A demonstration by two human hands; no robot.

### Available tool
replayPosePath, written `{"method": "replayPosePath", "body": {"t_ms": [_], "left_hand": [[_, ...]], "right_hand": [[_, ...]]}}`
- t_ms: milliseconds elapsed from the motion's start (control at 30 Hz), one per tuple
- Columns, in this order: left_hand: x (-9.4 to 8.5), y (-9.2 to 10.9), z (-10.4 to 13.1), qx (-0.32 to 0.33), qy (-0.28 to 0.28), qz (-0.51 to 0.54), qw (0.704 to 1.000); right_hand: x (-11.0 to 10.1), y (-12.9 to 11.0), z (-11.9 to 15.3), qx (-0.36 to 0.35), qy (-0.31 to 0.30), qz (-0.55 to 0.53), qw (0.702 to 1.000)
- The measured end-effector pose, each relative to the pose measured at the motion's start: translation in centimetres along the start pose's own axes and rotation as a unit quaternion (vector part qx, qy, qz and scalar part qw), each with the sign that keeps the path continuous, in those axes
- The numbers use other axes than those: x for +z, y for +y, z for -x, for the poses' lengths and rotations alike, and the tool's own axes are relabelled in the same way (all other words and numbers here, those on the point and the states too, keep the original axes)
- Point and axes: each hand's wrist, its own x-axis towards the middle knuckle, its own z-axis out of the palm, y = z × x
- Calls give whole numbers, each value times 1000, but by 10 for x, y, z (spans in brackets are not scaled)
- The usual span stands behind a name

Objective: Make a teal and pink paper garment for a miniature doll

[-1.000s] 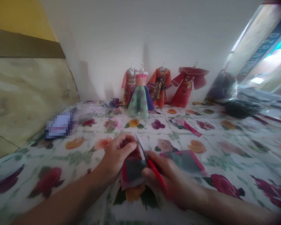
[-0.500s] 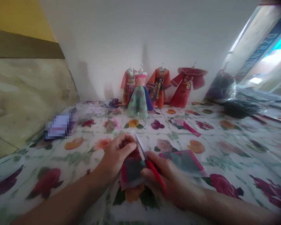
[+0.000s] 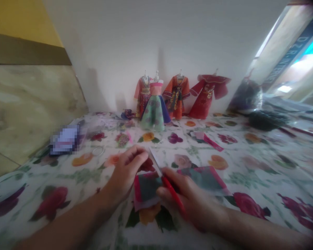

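My right hand (image 3: 184,192) is closed round the red handles of a pair of scissors (image 3: 173,194). The blades look together and point up and away, their tip near my left fingertips. My left hand (image 3: 130,166) is closed in a pinch, thumb against fingers; whatever is between them is too small or blurred to name. Below the hands lies a dark grey-green fabric piece (image 3: 147,190) with a pink border, partly behind my right fingers. A similar pink-edged fabric piece (image 3: 207,178) lies just beyond my right hand.
Small dresses on stands, among them a green one (image 3: 153,113) and a red one (image 3: 205,100), line the wall. Pink scraps (image 3: 212,142), a ring (image 3: 97,150) and a blurred-out object (image 3: 65,139) lie on the flowered tablecloth (image 3: 86,178). Dark plastic bags (image 3: 267,119) sit at right.
My left hand has shifted a little left and away from the scissor blades. More of the near fabric piece shows between the hands. My right hand has hardly moved.
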Motion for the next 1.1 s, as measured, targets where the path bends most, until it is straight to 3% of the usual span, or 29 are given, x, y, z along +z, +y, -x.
{"method": "replayPosePath", "body": {"t_ms": [400,733,967,1100], "left_hand": [[-7,-2,-1,34,-20,-92,995],[-7,1,-1,27,-58,-54,996],[-9,5,1,118,-75,-123,983],[-9,5,0,97,-73,-81,989]], "right_hand": [[0,-1,0,10,-11,15,1000],[-3,-5,2,6,-15,22,1000],[-6,-4,1,-6,-35,0,999],[-6,-5,3,-8,-47,-15,999]]}}
